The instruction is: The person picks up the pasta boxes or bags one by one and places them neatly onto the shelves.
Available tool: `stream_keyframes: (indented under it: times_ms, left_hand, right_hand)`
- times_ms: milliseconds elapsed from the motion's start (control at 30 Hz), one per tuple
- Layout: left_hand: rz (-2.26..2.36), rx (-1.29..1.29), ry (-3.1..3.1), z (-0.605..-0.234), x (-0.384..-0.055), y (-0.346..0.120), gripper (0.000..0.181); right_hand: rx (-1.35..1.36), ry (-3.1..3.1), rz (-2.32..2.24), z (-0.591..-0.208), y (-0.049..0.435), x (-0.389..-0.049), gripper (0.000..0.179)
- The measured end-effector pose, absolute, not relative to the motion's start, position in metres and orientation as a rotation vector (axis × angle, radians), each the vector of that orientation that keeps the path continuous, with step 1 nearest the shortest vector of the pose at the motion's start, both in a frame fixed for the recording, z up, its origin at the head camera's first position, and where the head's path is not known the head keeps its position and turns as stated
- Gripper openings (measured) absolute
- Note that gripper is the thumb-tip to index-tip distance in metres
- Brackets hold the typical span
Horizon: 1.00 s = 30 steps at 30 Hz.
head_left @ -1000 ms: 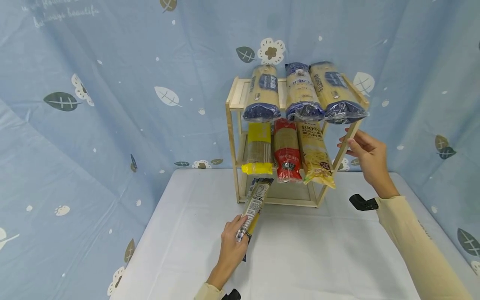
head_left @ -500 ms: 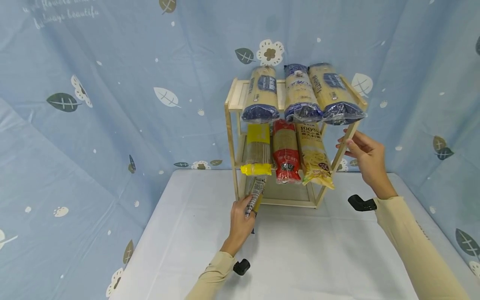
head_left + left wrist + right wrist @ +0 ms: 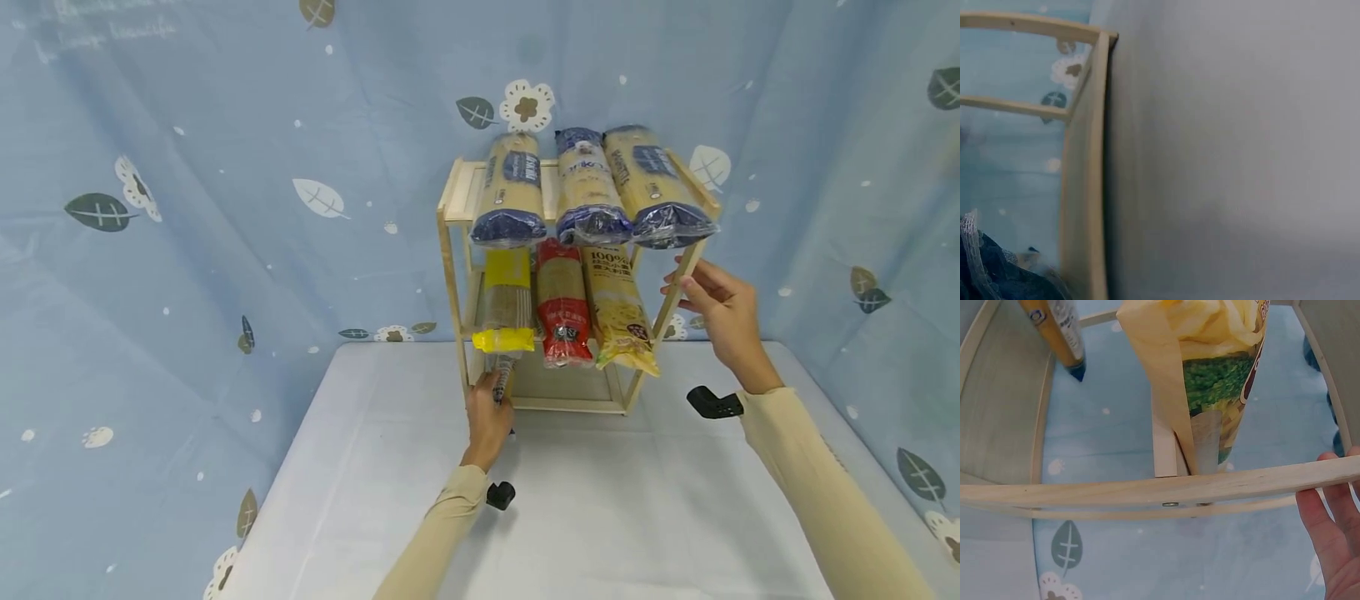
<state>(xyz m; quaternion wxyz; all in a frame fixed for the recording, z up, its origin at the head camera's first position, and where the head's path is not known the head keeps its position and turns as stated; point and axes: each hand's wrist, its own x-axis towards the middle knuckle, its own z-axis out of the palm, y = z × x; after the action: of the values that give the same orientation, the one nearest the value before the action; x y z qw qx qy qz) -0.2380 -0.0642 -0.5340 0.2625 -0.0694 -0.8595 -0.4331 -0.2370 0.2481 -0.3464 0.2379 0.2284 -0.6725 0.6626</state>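
Observation:
My left hand [image 3: 487, 421] grips a pasta packet [image 3: 504, 379] with dark blue ends, its far part inside the bottom level of a wooden shelf rack [image 3: 570, 406]. The packet's dark wrapper [image 3: 1004, 278] shows at the lower left of the left wrist view. Seen from the right wrist, that packet [image 3: 1063, 331] slants at the top left, yellow and white with a dark tip. My right hand [image 3: 726, 321] holds the rack's right front post [image 3: 1097, 491], thumb in front and fingers behind.
On the middle level lie a yellow-ended packet [image 3: 506, 304], a red packet [image 3: 564, 308] and a yellow pasta bag [image 3: 621, 312], ends jutting forward. Three blue-ended spaghetti packets [image 3: 510, 187] lie on top. The rack stands on a white table [image 3: 600, 500] before a blue curtain [image 3: 225, 208].
My left hand has moved forward and slightly right, sliding the pasta packet deeper into the bottom level. My right hand keeps its grip on the post. The head view has shifted slightly.

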Motion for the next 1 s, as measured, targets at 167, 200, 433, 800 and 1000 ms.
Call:
stream_keyframes:
  times_ms: [167,200,433,800,1000]
  left_hand:
    - [-1.084,-0.134,-2.352,-0.547,-0.243,-0.062,0.043]
    - [-1.062,-0.128,-2.352,-0.549,-0.244,-0.061,0.043]
    - [-1.023,-0.085,-2.378,-0.547,-0.250,-0.052,0.042]
    - [-0.842,-0.167,-2.626,-0.546,-0.241,-0.061,0.053]
    - [-0.919,-0.348,-2.619,-0.534,-0.227,-0.080,0.044]
  right_hand:
    - [0.638,-1.843,1.819,-0.347,0.244,-0.235,0.031]
    - [0.642,-1.844,1.819,-0.346,0.243,-0.235,0.031]
    - [0.668,-1.811,1.855,-0.345,0.245,-0.236,0.032]
    - [0.674,-1.860,1.880,-0.356,0.257,-0.248,0.033]
    - [0.466,-2.358,1.474,-0.345,0.270,-0.230,0.036]
